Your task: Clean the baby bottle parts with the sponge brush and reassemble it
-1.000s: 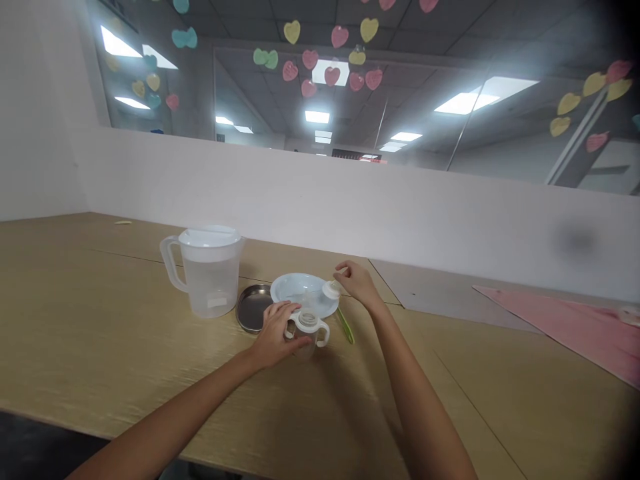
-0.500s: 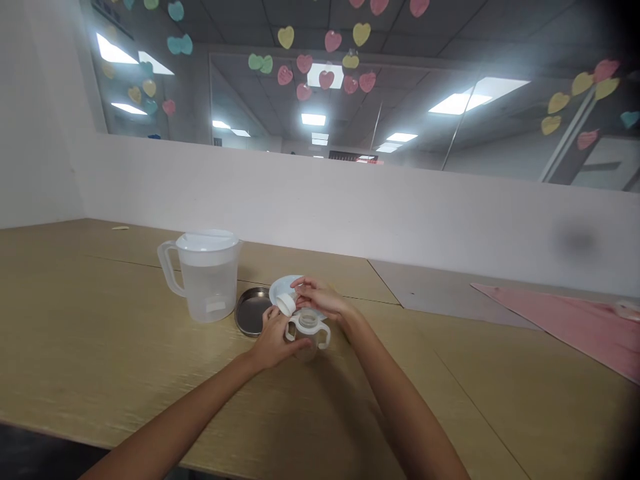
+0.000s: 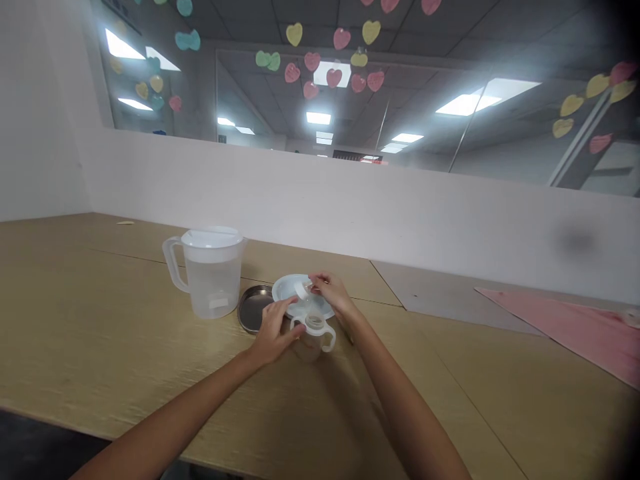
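Note:
A clear baby bottle (image 3: 311, 343) with two white handles stands upright on the table, its mouth uncovered. My left hand (image 3: 274, 331) is at its left side, thumb against the left handle and fingers curved around behind it. Just above and behind the bottle, my right hand (image 3: 331, 293) pinches a white bottle cap (image 3: 302, 291) with a clear cover, tilted sideways. The fingertips on the cap are partly hidden. Under the cap lies a pale blue plate (image 3: 283, 287), partly covered by my hand and the bottle.
A round metal tray (image 3: 254, 308) sits left of the plate. Farther left stands a translucent lidded pitcher (image 3: 213, 277). On the right lies a pink cloth (image 3: 575, 327). The wooden table (image 3: 125, 320) meets a white wall (image 3: 300, 200) below a window.
My right hand has moved the cap up and right, away from my left hand. The left fingers have come off the cap and remain at the bottle. The view has shifted slightly.

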A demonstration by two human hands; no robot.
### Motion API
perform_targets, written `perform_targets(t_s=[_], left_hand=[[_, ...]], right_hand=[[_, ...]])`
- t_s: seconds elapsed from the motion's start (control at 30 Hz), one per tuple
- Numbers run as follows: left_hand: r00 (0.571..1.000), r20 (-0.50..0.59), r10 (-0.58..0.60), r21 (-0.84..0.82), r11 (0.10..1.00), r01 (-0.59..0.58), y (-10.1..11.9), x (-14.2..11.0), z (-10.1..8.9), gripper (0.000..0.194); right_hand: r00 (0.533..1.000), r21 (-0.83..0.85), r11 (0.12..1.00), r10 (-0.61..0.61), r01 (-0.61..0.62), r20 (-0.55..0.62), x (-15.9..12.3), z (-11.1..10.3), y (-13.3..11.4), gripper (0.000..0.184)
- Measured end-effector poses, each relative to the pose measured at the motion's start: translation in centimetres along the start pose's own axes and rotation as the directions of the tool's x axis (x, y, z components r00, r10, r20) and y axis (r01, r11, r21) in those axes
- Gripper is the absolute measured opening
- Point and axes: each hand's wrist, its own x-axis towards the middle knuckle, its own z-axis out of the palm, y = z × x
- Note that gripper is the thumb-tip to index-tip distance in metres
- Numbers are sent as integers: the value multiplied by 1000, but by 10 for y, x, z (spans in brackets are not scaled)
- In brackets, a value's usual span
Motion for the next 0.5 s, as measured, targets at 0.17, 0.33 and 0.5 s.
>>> perform_targets(t_s=[0.17,0.33,0.5], left_hand=[[974,-223,-44,-64,997,30,-1,1,-3,63],[952,-302,-48,-121,993,12,0,2,-3,50],[945,-326,-23,-106,994,-12,-2,2,-4,46]], right_hand=[[960,-141,958,-228,251,162,-20,8,-30,17],[884,-295,852,-336,432,324,-46,20,-51,15],[849,-473,718,-335,510,407,-53,19,-56,21]])
